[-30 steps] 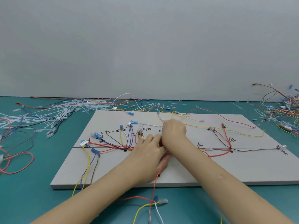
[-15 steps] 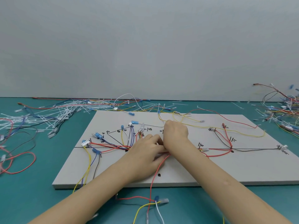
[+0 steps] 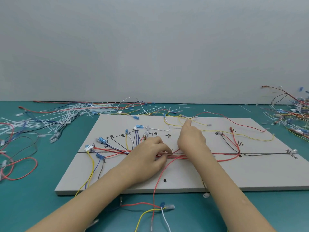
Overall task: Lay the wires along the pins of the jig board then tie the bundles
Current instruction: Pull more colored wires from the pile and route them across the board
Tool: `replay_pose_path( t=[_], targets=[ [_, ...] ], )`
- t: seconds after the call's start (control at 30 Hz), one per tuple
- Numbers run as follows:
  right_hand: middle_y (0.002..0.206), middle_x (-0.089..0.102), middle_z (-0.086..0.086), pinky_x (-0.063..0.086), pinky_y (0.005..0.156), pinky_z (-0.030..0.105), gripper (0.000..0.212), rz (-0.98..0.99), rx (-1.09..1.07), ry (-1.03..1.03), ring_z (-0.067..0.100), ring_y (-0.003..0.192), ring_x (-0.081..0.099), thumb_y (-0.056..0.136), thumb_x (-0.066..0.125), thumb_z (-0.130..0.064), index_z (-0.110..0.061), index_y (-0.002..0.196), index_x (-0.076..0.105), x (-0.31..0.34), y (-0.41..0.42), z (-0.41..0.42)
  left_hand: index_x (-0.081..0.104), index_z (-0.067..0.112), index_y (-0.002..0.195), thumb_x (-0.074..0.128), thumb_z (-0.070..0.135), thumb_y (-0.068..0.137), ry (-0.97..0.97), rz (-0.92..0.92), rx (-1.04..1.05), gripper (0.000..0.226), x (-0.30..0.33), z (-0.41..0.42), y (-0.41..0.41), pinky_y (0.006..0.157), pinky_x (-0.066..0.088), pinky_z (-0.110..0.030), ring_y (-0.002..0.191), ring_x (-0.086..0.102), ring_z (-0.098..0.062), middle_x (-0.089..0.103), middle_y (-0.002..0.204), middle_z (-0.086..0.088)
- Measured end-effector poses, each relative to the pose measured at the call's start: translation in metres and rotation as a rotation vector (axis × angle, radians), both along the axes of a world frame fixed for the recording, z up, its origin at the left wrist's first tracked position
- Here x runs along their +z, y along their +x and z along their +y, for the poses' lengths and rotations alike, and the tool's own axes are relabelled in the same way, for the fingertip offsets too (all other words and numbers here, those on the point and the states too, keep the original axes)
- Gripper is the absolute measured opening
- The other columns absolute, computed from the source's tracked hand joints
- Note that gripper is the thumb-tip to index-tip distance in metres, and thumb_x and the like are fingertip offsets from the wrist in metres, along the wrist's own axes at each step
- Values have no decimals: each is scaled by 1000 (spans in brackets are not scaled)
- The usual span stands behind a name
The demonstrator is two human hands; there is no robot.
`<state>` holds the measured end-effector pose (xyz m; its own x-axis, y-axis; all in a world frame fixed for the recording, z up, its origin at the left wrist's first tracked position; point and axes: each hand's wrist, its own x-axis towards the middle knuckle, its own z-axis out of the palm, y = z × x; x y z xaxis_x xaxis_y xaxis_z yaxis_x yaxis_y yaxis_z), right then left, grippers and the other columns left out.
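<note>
Routing stage: wires are being laid along the main trunk line of the jig board (image 3: 250,174), which lies flat on the teal counter (image 3: 33,206).
Left hand (image 3: 147,153): fingers are curled down on the red wire bundle (image 3: 177,156) at a pin near the board's middle; the bundle is pinched and held against the board.
Right hand (image 3: 190,139): fingers are stretched toward the yellow wire (image 3: 234,135) at the far side of the board; nothing is seen to be gripped, and contact with the wire cannot be told.
Risk, bundle: should the left pinch be eased while the right hand is reaching, the red wires could spring off the pin and the trunk would have to be relaid.
Risk, snag: the loose red wire (image 3: 158,181) trailing off the near edge could be caught by a forearm and dragged out of line.
Risk, mix-up: the yellow wire is crossed by another red one at the far side, so the wrong strand could be lifted.
Count, hands: two, both over the board.
Count, boards: one.
Count, blue connectors on the left branches: about five can be made out.
Count, cable ties (image 3: 55,121): a loose heap at far left, too many and too tangled to be counted.
Count, spare wires (image 3: 294,118): a second heap at far right, uncounted.
</note>
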<state>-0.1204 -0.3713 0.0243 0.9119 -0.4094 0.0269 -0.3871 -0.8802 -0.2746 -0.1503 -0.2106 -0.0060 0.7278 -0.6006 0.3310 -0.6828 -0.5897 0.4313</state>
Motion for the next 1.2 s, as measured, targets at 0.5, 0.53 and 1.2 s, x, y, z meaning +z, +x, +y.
replay_pose_path(
  t=[0.5,0.53,1.2],
  targets=[
    [124,57,10,33,76,31,34,-26,225,-138,30,117,54,89,52,-10,-11,122,46,12,-28,27,74,23,99,55,10,91,-347,179,192,24,0,-2,10,70,37,-9,80,58,4,69,93,11],
    [124,57,10,34,76,31,33,-28,249,-123,31,117,54,89,53,-10,-10,122,48,12,-30,29,74,22,100,55,10,90,-322,160,190,25,-1,-3,9,70,37,-9,79,57,5,68,92,12],
    [115,61,5,31,69,31,47,-121,497,-306,28,108,61,89,48,-5,-8,133,31,1,-73,46,67,12,84,58,15,89,-263,-7,253,11,-1,-5,6,77,39,-30,84,52,-16,55,81,8]
  ],
)
